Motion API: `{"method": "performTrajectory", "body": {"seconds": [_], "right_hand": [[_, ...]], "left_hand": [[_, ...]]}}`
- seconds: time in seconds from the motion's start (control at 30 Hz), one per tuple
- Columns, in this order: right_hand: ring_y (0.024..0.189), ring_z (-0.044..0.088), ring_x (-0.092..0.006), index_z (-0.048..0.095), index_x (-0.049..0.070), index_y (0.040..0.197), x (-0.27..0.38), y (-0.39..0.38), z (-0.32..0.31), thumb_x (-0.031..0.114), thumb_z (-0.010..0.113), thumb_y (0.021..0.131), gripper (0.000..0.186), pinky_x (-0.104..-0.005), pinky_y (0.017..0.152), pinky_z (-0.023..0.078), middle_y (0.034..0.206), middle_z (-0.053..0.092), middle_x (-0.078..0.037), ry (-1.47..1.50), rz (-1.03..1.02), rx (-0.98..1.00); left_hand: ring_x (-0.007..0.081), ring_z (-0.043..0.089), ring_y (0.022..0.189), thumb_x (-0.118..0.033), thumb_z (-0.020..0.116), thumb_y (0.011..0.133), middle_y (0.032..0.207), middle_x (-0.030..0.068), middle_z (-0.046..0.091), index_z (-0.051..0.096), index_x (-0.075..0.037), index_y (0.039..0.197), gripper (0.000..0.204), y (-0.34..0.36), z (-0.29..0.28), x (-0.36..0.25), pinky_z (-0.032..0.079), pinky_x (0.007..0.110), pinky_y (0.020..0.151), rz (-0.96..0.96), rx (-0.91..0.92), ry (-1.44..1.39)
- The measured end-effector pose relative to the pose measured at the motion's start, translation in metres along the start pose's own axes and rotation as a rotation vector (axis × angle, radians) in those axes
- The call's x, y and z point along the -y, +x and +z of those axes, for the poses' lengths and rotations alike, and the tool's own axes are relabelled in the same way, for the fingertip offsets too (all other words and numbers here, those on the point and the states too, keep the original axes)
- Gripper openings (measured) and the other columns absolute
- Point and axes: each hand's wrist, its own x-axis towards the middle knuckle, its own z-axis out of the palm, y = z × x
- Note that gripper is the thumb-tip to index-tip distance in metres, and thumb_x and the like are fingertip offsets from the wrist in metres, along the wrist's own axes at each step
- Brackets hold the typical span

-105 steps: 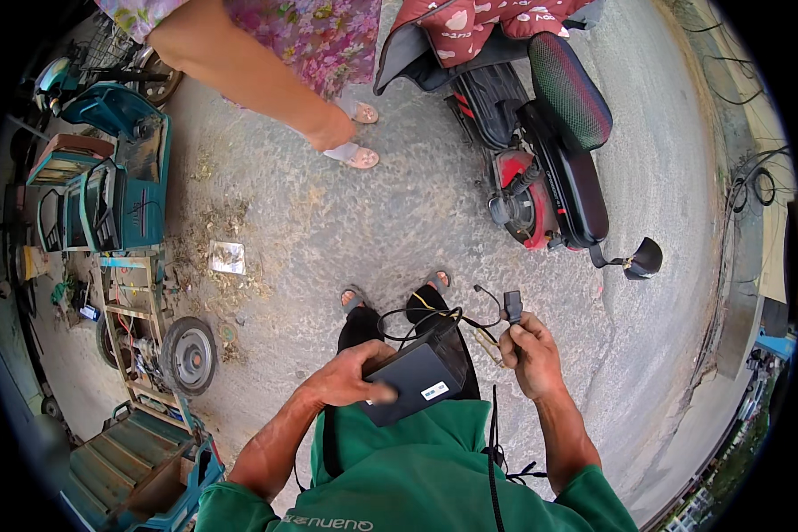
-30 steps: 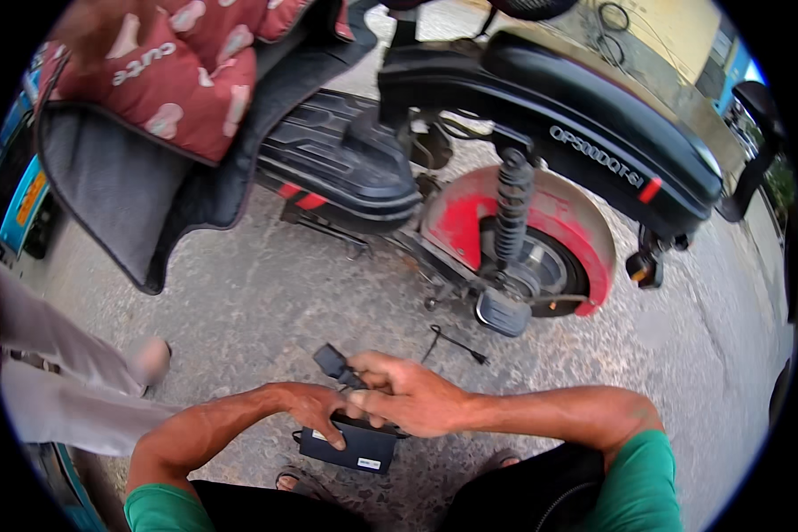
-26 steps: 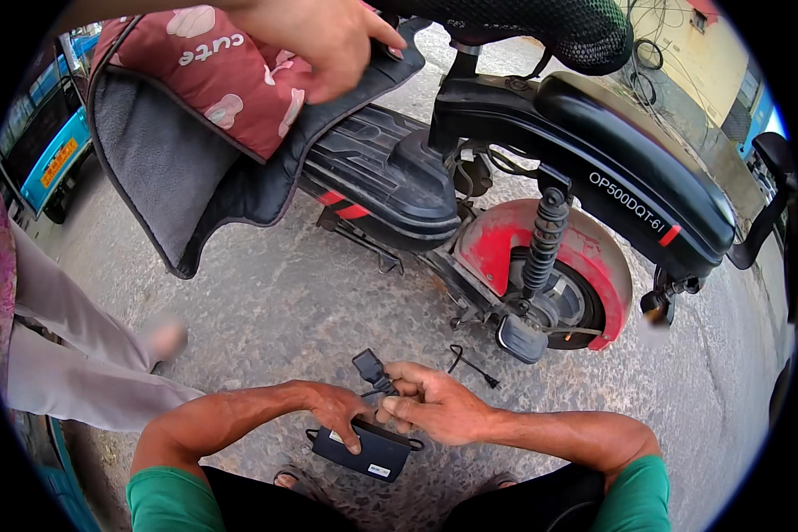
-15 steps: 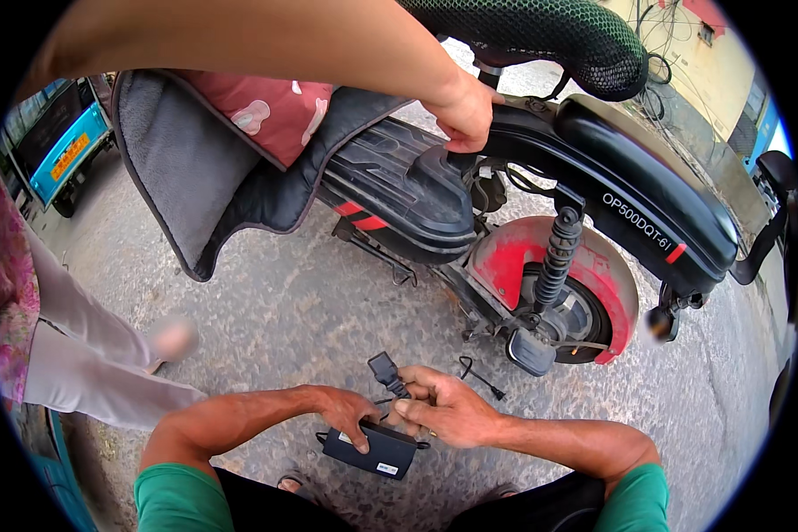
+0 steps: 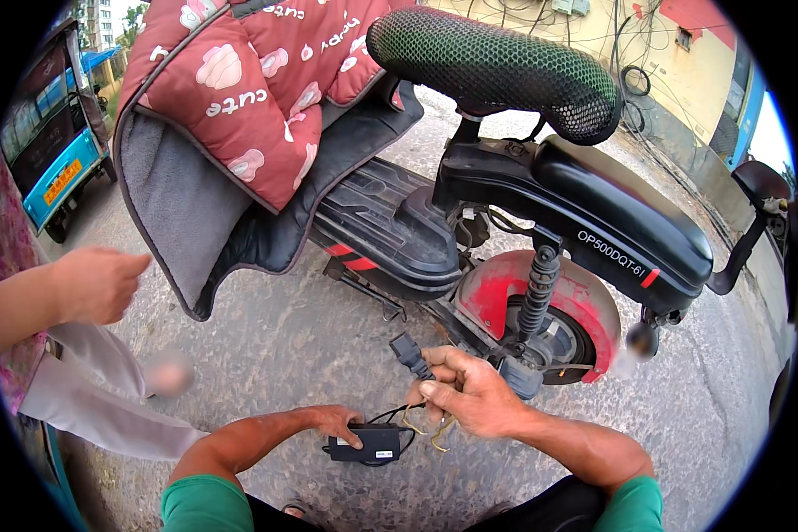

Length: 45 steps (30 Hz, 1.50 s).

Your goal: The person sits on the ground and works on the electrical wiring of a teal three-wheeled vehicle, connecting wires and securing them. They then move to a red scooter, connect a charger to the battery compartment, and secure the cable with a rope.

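Low in the middle, my left hand (image 5: 337, 422) grips the end of a black charger box (image 5: 369, 445), its thumb on top. Black cord loops beside the box. To the right, my right hand (image 5: 474, 395) is closed on the neck of a black plug (image 5: 406, 351), the wide head pointing up and left past the fingertips. Yellowish thin wire ends (image 5: 440, 436) hang below this hand; whether they join the plug's cord is hidden by the fingers. Just beyond my right hand are the pedal (image 5: 519, 379) and rear wheel of an electric scooter.
The black electric scooter (image 5: 621, 230) stands across the view, with a mesh-covered seat (image 5: 505, 75) and a red patterned quilted cover (image 5: 239, 97) over its front. At left stands another person, one hand (image 5: 102, 284) held out. A blue three-wheeler (image 5: 66, 177) is behind them.
The other person's arm has drawn back from the scooter to the left. My right hand has moved the plug slightly right, and the thin wire ends now show below it. My left hand keeps the charger.
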Motion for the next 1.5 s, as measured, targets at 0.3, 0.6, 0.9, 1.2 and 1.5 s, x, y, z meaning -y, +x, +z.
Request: {"method": "performTrajectory", "body": {"seconds": [0.3,0.6,0.9,1.2,1.5], "right_hand": [[0.105,0.064,-0.0373,0.052,-0.010,0.133,0.065,-0.004,-0.043,0.014,0.057,0.096,0.044,-0.0422,0.092,0.050,0.117,0.062,-0.028,-0.592,-0.261,-0.119],[0.114,0.060,-0.0424,0.050,-0.008,0.135,0.130,-0.003,-0.091,0.013,0.054,0.097,0.044,-0.0467,0.098,0.048,0.119,0.061,-0.030,-0.765,-0.311,0.136],[0.104,0.064,-0.0437,0.047,-0.008,0.133,0.215,0.025,-0.114,0.005,0.054,0.089,0.046,-0.0490,0.091,0.052,0.105,0.064,-0.028,-0.882,-0.298,0.517],[0.104,0.065,-0.0403,0.064,-0.002,0.117,0.180,0.080,-0.171,0.010,0.055,0.091,0.030,-0.0478,0.091,0.051,0.108,0.067,-0.025,-0.966,-0.742,0.055],[0.109,0.063,-0.0395,0.066,0.006,0.125,0.178,0.095,-0.189,0.024,0.057,0.094,0.037,-0.0451,0.098,0.048,0.115,0.067,-0.024,-1.209,-0.401,-0.317]], "left_hand": [[0.0279,0.063,0.111,-0.043,0.080,0.079,0.118,0.0156,0.068,0.060,-0.001,0.129,0.069,0.026,-0.014,0.019,0.048,0.040,0.094,0.041,0.014,0.109],[0.0313,0.067,0.104,-0.033,0.070,0.088,0.111,0.0165,0.070,0.068,-0.007,0.120,0.041,-0.037,-0.104,-0.127,0.052,0.041,0.090,0.362,-0.567,0.161],[0.0212,0.066,0.087,-0.010,0.070,0.087,0.096,0.0115,0.067,0.070,0.000,0.104,0.019,-0.094,-0.193,-0.365,0.052,0.033,0.078,0.782,-1.293,-0.033],[0.0138,0.063,0.089,-0.010,0.071,0.087,0.094,0.0074,0.068,0.067,0.001,0.104,0.021,-0.084,-0.180,-0.369,0.051,0.032,0.080,0.458,-1.322,-0.358],[0.0128,0.063,0.090,-0.016,0.067,0.093,0.098,0.0059,0.067,0.071,0.000,0.109,0.022,-0.072,-0.138,-0.311,0.051,0.029,0.081,0.568,-1.311,-0.397]]}}
